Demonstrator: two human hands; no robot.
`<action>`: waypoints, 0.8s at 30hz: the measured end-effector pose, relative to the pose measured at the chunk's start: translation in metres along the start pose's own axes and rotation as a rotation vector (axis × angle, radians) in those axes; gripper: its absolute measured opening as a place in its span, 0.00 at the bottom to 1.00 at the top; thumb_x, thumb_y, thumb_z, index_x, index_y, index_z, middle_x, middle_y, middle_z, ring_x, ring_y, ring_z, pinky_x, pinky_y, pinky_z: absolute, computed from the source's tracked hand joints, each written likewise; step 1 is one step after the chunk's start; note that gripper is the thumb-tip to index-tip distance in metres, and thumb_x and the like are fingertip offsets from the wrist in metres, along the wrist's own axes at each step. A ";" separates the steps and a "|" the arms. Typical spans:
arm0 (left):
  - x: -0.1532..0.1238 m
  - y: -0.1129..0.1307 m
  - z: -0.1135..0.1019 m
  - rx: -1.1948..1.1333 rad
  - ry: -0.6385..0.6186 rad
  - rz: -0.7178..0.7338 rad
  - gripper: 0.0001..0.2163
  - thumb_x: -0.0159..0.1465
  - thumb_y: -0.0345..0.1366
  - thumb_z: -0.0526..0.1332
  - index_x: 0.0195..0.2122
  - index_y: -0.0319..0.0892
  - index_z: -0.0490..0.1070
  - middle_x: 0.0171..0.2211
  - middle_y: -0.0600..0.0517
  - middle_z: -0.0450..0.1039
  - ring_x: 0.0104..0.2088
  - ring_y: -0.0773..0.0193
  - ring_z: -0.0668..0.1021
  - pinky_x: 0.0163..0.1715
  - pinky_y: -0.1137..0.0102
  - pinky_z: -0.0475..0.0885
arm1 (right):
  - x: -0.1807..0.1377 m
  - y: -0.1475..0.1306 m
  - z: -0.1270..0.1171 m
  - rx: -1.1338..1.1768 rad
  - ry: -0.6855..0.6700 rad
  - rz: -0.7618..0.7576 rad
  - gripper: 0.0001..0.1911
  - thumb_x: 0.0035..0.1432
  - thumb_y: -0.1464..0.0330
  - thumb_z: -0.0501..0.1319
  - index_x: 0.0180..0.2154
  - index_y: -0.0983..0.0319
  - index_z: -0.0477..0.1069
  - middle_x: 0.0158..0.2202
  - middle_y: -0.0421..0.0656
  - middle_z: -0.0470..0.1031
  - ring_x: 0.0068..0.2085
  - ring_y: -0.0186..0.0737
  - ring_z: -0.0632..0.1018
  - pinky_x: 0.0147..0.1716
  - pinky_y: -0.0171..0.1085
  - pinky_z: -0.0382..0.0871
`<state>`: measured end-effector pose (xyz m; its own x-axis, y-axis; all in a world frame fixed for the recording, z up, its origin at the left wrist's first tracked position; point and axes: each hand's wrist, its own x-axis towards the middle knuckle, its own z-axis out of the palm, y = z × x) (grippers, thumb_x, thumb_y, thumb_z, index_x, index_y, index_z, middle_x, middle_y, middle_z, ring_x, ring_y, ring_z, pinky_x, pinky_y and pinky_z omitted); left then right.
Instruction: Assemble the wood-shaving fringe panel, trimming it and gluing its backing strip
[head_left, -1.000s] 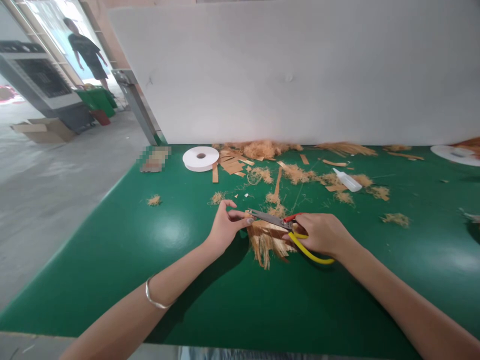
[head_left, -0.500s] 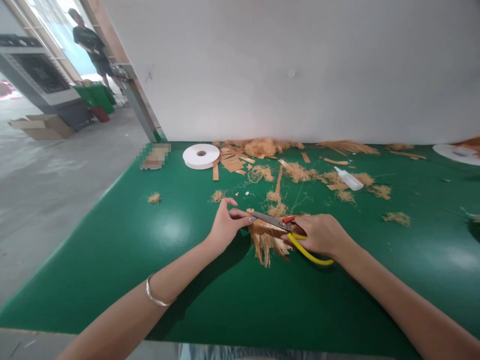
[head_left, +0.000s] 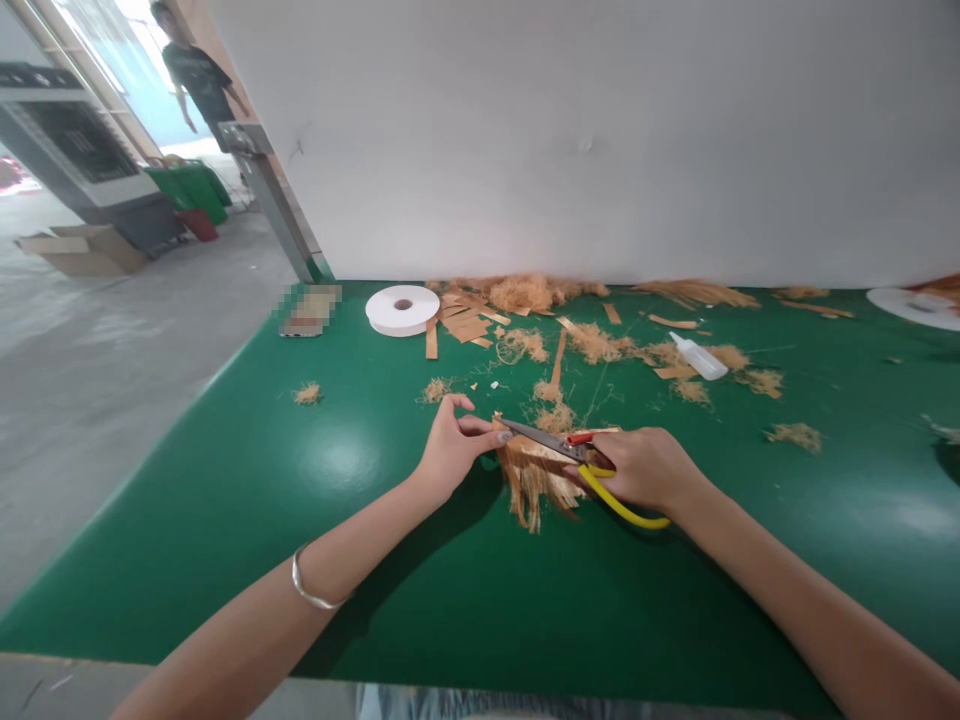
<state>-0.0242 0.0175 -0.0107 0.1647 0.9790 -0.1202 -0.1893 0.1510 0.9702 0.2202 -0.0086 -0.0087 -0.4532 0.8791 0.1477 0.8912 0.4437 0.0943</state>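
Note:
Between my hands, just above the green table, is a tan fringed strip [head_left: 529, 480] with its loose strands pointing toward me. My left hand [head_left: 455, 440] pinches the strip's left end between thumb and fingers. My right hand [head_left: 645, 468] is closed around a pair of scissors [head_left: 536, 436] with yellow and red handles. Their blades lie along the strip's upper edge, tips pointing left, close to my left thumb. My right fingers also seem to be near the strip's right end, but the hand partly hides that spot.
Tan fibre clumps [head_left: 592, 343] and cut strips [head_left: 463, 325] litter the back of the green table [head_left: 225, 520]. A white tape roll [head_left: 390, 318], a blurred-out phone-like item [head_left: 309, 310] and a white squeeze bottle [head_left: 699, 357] lie there. Behind rises a white wall [head_left: 585, 120]. A person [head_left: 199, 80] stands far left.
The scissors have shifted very slightly right along the strip, their tips drawing back from its left end. My left hand keeps its place. The person in the background has moved a little to the right.

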 end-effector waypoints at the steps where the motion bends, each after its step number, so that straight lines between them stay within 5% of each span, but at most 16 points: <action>1: 0.000 0.000 0.000 0.001 0.000 -0.002 0.25 0.45 0.30 0.71 0.34 0.45 0.53 0.20 0.59 0.75 0.25 0.66 0.78 0.30 0.72 0.69 | 0.000 0.000 0.000 -0.005 0.000 0.001 0.22 0.55 0.54 0.51 0.22 0.63 0.69 0.20 0.46 0.74 0.19 0.37 0.70 0.19 0.33 0.46; 7: -0.001 0.003 0.001 0.008 0.009 -0.012 0.25 0.45 0.29 0.71 0.34 0.45 0.52 0.20 0.59 0.75 0.25 0.66 0.78 0.31 0.71 0.70 | 0.001 0.010 0.000 0.034 0.055 -0.011 0.18 0.54 0.59 0.50 0.20 0.62 0.65 0.18 0.45 0.71 0.19 0.34 0.68 0.19 0.33 0.46; 13: -0.002 0.004 0.003 -0.002 0.027 -0.030 0.26 0.44 0.28 0.72 0.33 0.45 0.52 0.18 0.61 0.73 0.25 0.65 0.79 0.30 0.73 0.69 | -0.002 0.024 -0.002 0.146 0.169 0.133 0.17 0.55 0.58 0.51 0.24 0.62 0.68 0.18 0.42 0.69 0.19 0.35 0.68 0.19 0.33 0.50; 18: -0.001 0.004 0.002 0.010 0.026 -0.022 0.25 0.45 0.29 0.71 0.34 0.45 0.53 0.19 0.60 0.73 0.25 0.65 0.79 0.30 0.72 0.69 | -0.005 0.042 -0.003 0.108 0.228 0.402 0.18 0.53 0.55 0.54 0.30 0.63 0.72 0.18 0.43 0.68 0.20 0.38 0.67 0.20 0.34 0.50; 24: 0.000 0.001 0.000 0.000 0.012 -0.018 0.25 0.45 0.32 0.72 0.34 0.44 0.53 0.20 0.60 0.73 0.29 0.62 0.80 0.32 0.71 0.69 | -0.007 0.084 -0.002 0.201 0.200 0.720 0.07 0.48 0.70 0.56 0.33 0.62 0.67 0.33 0.48 0.74 0.32 0.42 0.72 0.30 0.35 0.60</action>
<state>-0.0242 0.0180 -0.0095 0.1570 0.9776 -0.1405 -0.1866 0.1690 0.9678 0.2985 0.0226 0.0007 0.2618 0.9230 0.2820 0.9448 -0.1854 -0.2701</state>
